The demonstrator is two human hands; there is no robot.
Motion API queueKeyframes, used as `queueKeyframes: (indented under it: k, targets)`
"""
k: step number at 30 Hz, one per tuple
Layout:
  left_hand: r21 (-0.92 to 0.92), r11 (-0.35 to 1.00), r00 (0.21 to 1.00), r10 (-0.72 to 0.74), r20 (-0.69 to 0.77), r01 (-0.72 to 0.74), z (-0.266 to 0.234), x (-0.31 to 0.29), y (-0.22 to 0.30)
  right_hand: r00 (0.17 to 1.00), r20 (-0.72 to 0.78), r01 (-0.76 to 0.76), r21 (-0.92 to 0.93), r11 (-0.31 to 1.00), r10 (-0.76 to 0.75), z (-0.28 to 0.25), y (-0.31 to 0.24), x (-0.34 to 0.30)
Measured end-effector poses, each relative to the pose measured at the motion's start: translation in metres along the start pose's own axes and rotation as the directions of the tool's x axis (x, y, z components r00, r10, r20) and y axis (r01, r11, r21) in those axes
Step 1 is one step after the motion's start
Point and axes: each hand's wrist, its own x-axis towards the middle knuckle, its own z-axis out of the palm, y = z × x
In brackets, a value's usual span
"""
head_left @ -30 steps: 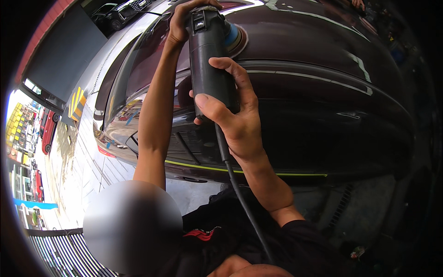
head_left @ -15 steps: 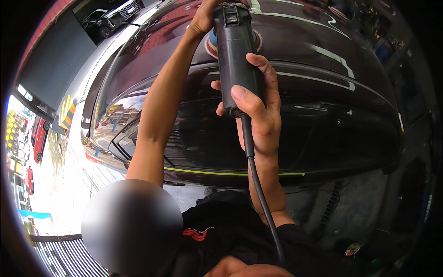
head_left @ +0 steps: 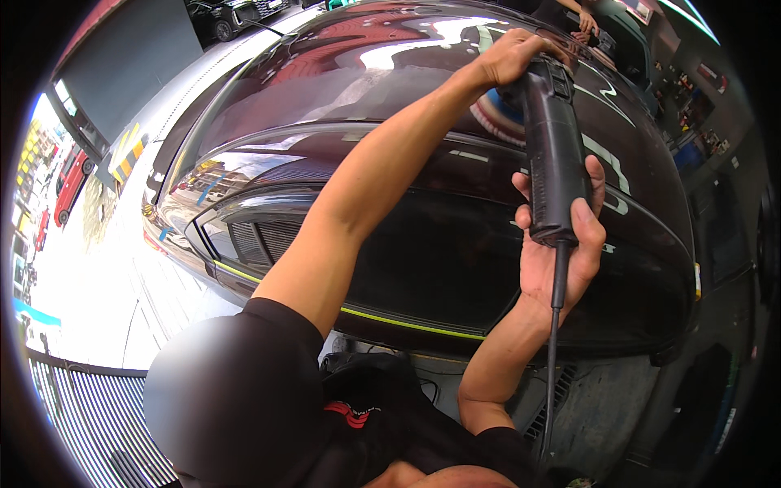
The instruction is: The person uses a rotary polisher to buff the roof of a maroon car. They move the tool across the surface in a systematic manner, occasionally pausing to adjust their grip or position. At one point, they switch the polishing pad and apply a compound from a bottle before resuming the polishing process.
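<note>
Currently, 2 hands share a black polisher [head_left: 556, 154], which stands over the roof of a dark maroon car [head_left: 455, 252], toward the right of the view. The left hand [head_left: 521, 57] is folded over the polisher's front end, its fingers bent down across the top; the far fingertips are hard to make out. The right hand [head_left: 565, 244] is wrapped round the rear end from below, palm up, with digits showing on both sides of the casing. A round pad [head_left: 498, 118], blue with a pale and reddish rim, shows at the left of the polisher's front, against the glossy roof as far as can be seen, its edge partly covered by the left wrist. From the rear end a black cable [head_left: 551, 350] runs down past the right forearm. Along the car's near side lies 1 strip of yellow-green tape [head_left: 407, 324]. At the upper right, a co-worker's hand [head_left: 587, 20] shows beyond the roof. On the left, a red car [head_left: 71, 189] stands well apart outside, near a yellow-and-black striped barrier [head_left: 126, 154].
</note>
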Motion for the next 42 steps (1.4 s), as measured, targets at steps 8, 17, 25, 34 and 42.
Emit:
queueKeyframes:
  k: [8, 17, 25, 34, 42]
  targets:
    - [0.106, 0.973, 0.978, -0.201, -0.056, 0.206, 0.006, 0.018, -0.017, 0.998, 0.012, -0.054, -0.043, 0.998, 0.055, -0.019, -0.021, 0.049]
    - [0.177, 0.925, 0.929, -0.295, -0.221, 0.336, -0.080, -0.012, -0.067, 0.955, 0.137, -0.266, -0.004, 0.964, 0.264, 0.008, 0.018, 0.119]
    - [0.128, 0.885, 0.854, -0.382, -0.353, 0.448, -0.203, -0.071, -0.061, 0.871, 0.262, -0.409, -0.079, 0.909, 0.415, 0.082, 0.085, 0.141]
    - [0.572, 0.783, 0.956, -0.095, -0.278, 0.244, -0.353, -0.159, -0.060, 0.803, 0.328, -0.438, -0.242, 0.866, 0.498, 0.178, 0.176, 0.151]
    - [-0.013, 0.864, 0.746, -0.442, -0.498, 0.503, -0.435, -0.217, -0.016, 0.710, 0.408, -0.434, -0.390, 0.812, 0.575, 0.247, 0.238, 0.161]
